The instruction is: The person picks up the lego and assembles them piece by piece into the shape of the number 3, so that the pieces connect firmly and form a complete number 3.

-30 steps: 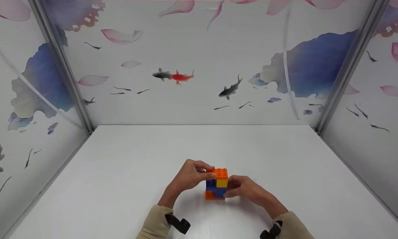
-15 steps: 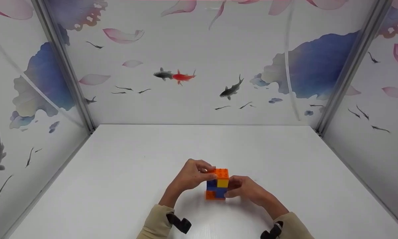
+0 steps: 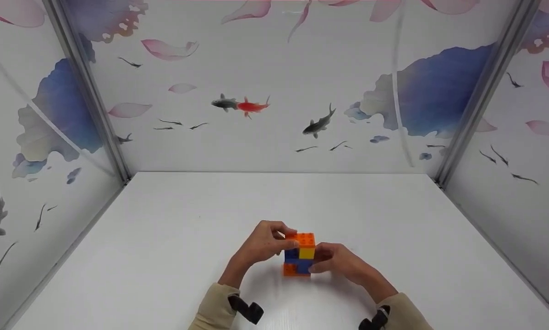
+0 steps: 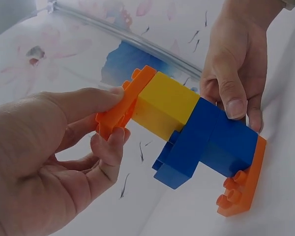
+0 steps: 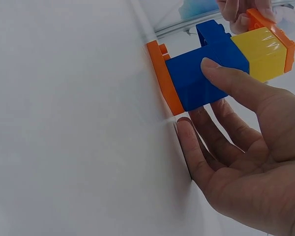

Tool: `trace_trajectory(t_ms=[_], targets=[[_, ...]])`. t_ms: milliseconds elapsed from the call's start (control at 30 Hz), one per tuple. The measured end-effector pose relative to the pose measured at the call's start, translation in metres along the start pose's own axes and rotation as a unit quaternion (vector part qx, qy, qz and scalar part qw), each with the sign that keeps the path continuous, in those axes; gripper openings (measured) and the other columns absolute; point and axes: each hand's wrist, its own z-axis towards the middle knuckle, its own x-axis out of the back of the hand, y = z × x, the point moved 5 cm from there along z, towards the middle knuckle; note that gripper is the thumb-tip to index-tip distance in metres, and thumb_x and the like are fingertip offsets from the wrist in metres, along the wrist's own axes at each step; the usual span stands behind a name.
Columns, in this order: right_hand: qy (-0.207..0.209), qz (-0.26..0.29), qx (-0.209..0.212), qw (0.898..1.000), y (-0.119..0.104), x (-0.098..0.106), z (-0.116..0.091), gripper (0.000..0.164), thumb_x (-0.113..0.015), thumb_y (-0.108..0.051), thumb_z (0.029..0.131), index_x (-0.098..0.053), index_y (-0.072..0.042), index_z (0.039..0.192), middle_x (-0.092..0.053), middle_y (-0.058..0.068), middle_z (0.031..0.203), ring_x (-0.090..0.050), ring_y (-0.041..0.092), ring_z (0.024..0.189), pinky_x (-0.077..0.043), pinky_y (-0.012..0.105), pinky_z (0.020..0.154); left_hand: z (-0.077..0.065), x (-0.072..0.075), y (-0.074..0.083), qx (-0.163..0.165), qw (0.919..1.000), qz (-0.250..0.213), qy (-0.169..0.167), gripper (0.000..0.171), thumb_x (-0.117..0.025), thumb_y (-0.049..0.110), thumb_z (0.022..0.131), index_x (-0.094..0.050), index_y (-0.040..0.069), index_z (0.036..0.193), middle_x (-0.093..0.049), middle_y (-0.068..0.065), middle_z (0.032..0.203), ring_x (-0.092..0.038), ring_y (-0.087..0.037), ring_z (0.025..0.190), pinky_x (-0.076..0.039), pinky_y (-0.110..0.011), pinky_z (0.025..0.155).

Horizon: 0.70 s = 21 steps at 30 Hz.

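A small tower of toy building bricks stands on the white table, between both hands. Its base is an orange plate (image 4: 250, 179) with studs showing on one side. Over that come a blue brick (image 5: 194, 78) and another blue brick (image 4: 179, 160) that juts out sideways. A yellow brick (image 4: 167, 105) sits higher, capped by a second orange plate (image 3: 306, 238). My left hand (image 3: 263, 242) pinches the overhanging end of this top plate between thumb and fingers. Lower down, my right hand (image 3: 341, 261) holds the blue part, its thumb pressed to the side.
The white table (image 3: 187, 206) is enclosed by white panels (image 3: 274, 146) printed with fish, petals and blue leaves. Metal posts (image 3: 91, 96) stand at the back corners. Black straps with camera mounts (image 3: 249, 310) sit on both sleeved wrists.
Hands and brick tower keep practically the same pose. The head view has shifted very slightly.
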Motion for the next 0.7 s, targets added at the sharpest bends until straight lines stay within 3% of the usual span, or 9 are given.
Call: trace_trajectory(t_ms=[200,433,700], targets=[[0.004,0.002,0.0,1.0,0.002,-0.001,0.0,0.048,-0.081,-0.027,0.083,-0.065,-0.011,0.126,-0.07,0.005,0.123,-0.064,0.02,0.113,-0.049,0.046,0.108,0.0,0.0,-0.004,0.024,0.999,-0.037,0.003,0.033,-0.078,0.025,0.088,-0.074,0.006,0.114,-0.071,-0.013,0.113,-0.071,-0.02,0.085,-0.061,-0.028,0.064],[0.007,0.005,-0.011,1.0,0.004,-0.002,0.001,0.048,-0.08,-0.028,0.084,-0.064,-0.011,0.126,-0.069,0.005,0.125,-0.063,0.02,0.113,-0.048,0.049,0.109,-0.001,-0.001,-0.012,0.052,0.9937,-0.098,0.014,0.033,-0.076,0.021,0.088,-0.073,0.004,0.117,-0.071,-0.013,0.117,-0.07,-0.021,0.093,-0.062,-0.03,0.067],[0.004,-0.001,0.001,1.0,0.0,-0.003,0.001,0.045,-0.08,-0.026,0.085,-0.065,-0.01,0.124,-0.07,0.005,0.122,-0.064,0.019,0.111,-0.047,0.048,0.109,0.0,0.003,-0.011,0.061,0.9954,-0.071,0.021,0.027,-0.079,0.019,0.084,-0.078,0.007,0.108,-0.073,-0.011,0.109,-0.066,-0.018,0.08,-0.055,-0.02,0.058]])
